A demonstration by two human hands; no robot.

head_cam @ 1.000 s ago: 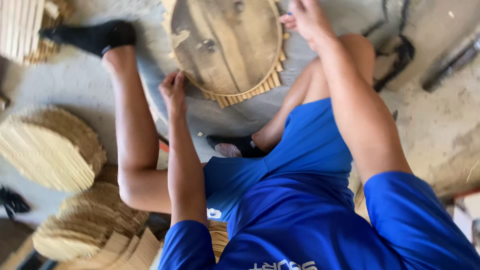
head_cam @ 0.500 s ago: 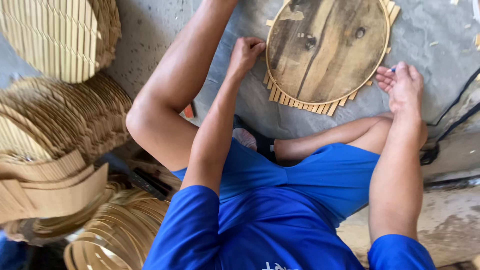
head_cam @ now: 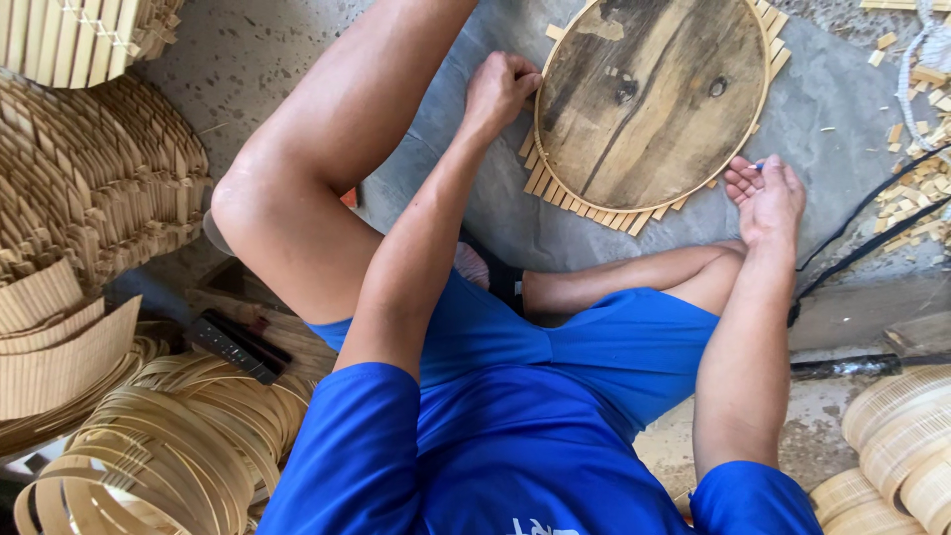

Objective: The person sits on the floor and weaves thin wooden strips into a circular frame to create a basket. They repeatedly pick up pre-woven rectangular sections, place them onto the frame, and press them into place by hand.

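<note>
A round weathered wooden board [head_cam: 654,94] lies on a mat of bamboo slats [head_cam: 584,203] on the grey floor, with a thin bamboo hoop around its rim. My left hand [head_cam: 500,89] is closed in a fist against the board's left edge, touching the hoop. My right hand [head_cam: 765,198] hovers at the board's lower right edge, pinching a small blue pen-like thing between the fingertips. I sit on the floor in blue clothes, legs spread on either side of the board.
Stacks of woven bamboo discs [head_cam: 99,178] rise at the left. Coiled bamboo strips [head_cam: 168,446] lie at the lower left beside a dark tool [head_cam: 233,347]. More discs [head_cam: 897,436] sit lower right. Slat offcuts [head_cam: 921,188] and black cables [head_cam: 862,248] lie at the right.
The view has swung so the board now sits upper right of centre. My left hand stays at the board's left rim; my right hand has moved down along its right edge.
</note>
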